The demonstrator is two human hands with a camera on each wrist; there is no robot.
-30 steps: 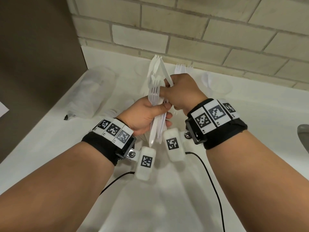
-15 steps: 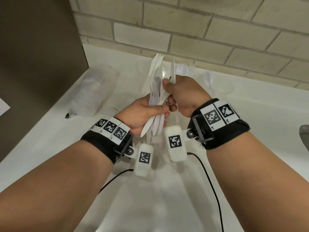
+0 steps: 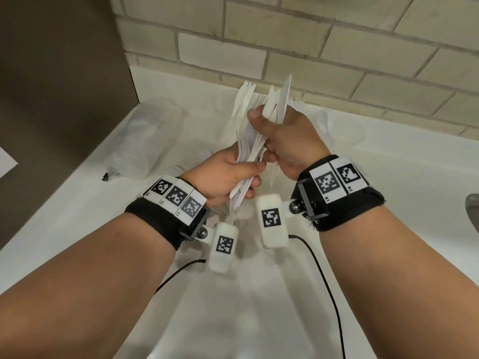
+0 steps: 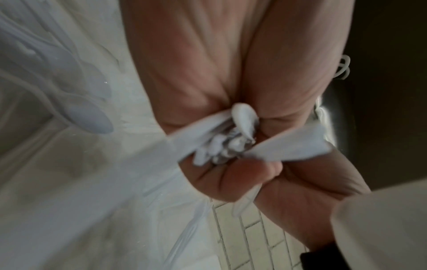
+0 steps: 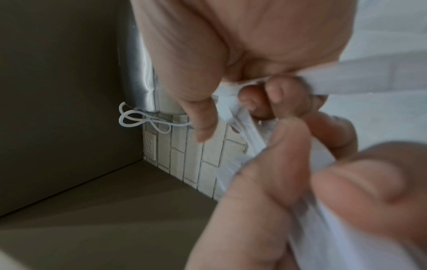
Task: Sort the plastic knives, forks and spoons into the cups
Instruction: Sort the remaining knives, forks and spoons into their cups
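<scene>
My left hand (image 3: 255, 180) grips a bundle of white plastic cutlery (image 3: 246, 151) by the handles, above the white counter. The handle ends (image 4: 226, 146) stick out of its fist. Just above it, my right hand (image 3: 261, 125) grips a few white knives (image 3: 283, 97), which stand upright and partly out of the bundle. In the right wrist view the white blades (image 5: 245, 131) run between both hands' fingers. A clear cup (image 3: 355, 130) with a spoon (image 3: 324, 120) stands at the back right. Fork tines (image 3: 298, 101) show behind my right hand. Loose spoons (image 4: 87, 118) lie on the counter.
A clear plastic bag of stacked cups (image 3: 147, 136) lies on the counter at the left, beside a dark panel (image 3: 51, 86). A brick wall (image 3: 337, 47) closes the back. A sink rim (image 3: 473, 211) shows at the right edge. Black cables (image 3: 318, 268) trail from my wrists.
My right hand has risen and drawn knives up out of the bundle. My left hand has kept its grip and stayed about in place.
</scene>
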